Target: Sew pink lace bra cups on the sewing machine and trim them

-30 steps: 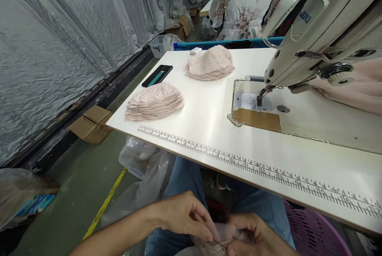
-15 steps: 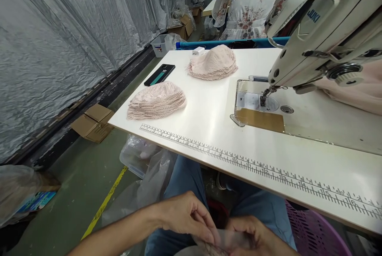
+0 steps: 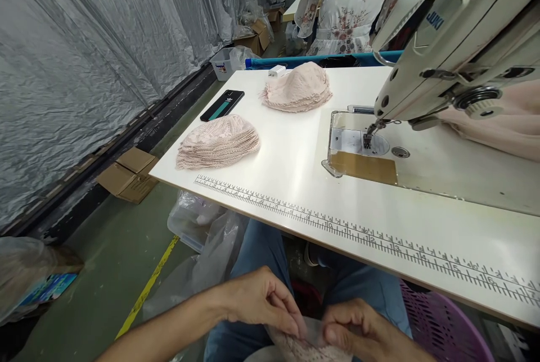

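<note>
Over my lap, below the table edge, my left hand [image 3: 274, 307] pinches one side of a pale pink lace fabric piece [image 3: 310, 349] with a sheer strip [image 3: 313, 329] along it. The fingers of my right hand [image 3: 358, 325] are closed on the other side of the same piece. Its lower part runs out of the bottom of the view. On the white table [image 3: 278, 165] sit a stack of pink lace pieces [image 3: 218, 143] at the left and a second stack of pink fabric cups [image 3: 298, 87] farther back.
A sewing machine [image 3: 447, 53] stands at the right with pink cloth [image 3: 502, 120] behind its needle. A black phone [image 3: 222, 105] and a white charger [image 3: 277, 71] lie at the back left. Beside my legs are a purple basket [image 3: 442, 322] and plastic bags [image 3: 215, 249]. A person [image 3: 350, 8] is beyond the table.
My right hand has turned and lifted slightly, and more of the lace now shows between my hands. The left hand keeps its pinch. The view has shifted a little.
</note>
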Tool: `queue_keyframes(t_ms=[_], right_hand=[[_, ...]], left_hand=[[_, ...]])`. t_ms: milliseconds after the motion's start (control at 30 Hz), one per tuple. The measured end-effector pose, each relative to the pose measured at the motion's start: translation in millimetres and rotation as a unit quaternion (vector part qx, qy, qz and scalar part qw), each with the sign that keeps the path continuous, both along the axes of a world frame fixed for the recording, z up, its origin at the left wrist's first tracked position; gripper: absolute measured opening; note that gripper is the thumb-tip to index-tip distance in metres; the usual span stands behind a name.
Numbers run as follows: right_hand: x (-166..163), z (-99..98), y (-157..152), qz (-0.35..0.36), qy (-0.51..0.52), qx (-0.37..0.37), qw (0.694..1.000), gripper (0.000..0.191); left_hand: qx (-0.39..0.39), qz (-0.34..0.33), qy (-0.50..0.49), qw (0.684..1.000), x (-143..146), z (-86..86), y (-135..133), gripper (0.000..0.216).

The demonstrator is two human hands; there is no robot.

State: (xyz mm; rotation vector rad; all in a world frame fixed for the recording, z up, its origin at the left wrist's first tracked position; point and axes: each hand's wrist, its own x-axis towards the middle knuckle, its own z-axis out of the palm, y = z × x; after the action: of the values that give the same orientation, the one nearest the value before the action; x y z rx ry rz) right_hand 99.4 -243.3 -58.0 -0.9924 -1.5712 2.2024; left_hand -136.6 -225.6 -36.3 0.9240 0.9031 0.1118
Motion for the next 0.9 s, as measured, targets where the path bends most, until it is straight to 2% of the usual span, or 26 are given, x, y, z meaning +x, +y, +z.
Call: queue_keyframes(t_ms=[367,533,667,767,900], right_hand=[[-1.4,-1.3,0.2,-0.009,0.003,-0.03,0.999,0.053],[-1.0,-4.1,-0.4,-0.008,-0.005,-0.046,0.999,0.055],[4.8,-3.9,-0.6,-0.004,-0.018,-0.039,0.999,0.056],[7.7,1.1,-1.0,-0.003,-0.036,-0.053,0.998,0.044],[13.2,5.9,-4.4,-0.023,-0.105,-0.059,0.992,0.01]], left_hand=[[-0.005,-0.016,0.005,1.0,4.0,-0.3,0.7,0.058],[0.043,-0.026,0.052,0.997,18.7,-7.8,-8.5,0.058],[-0.008,0.005,0.036,0.999,23.3,-11.1,-12.9,0.063],[-0.028,0.009,0.024,0.999,19.6,-9.3,-10.9,0.058],[-0.045,0.007,0.009,0.999,13.8,-8.4,-9.2,0.054]])
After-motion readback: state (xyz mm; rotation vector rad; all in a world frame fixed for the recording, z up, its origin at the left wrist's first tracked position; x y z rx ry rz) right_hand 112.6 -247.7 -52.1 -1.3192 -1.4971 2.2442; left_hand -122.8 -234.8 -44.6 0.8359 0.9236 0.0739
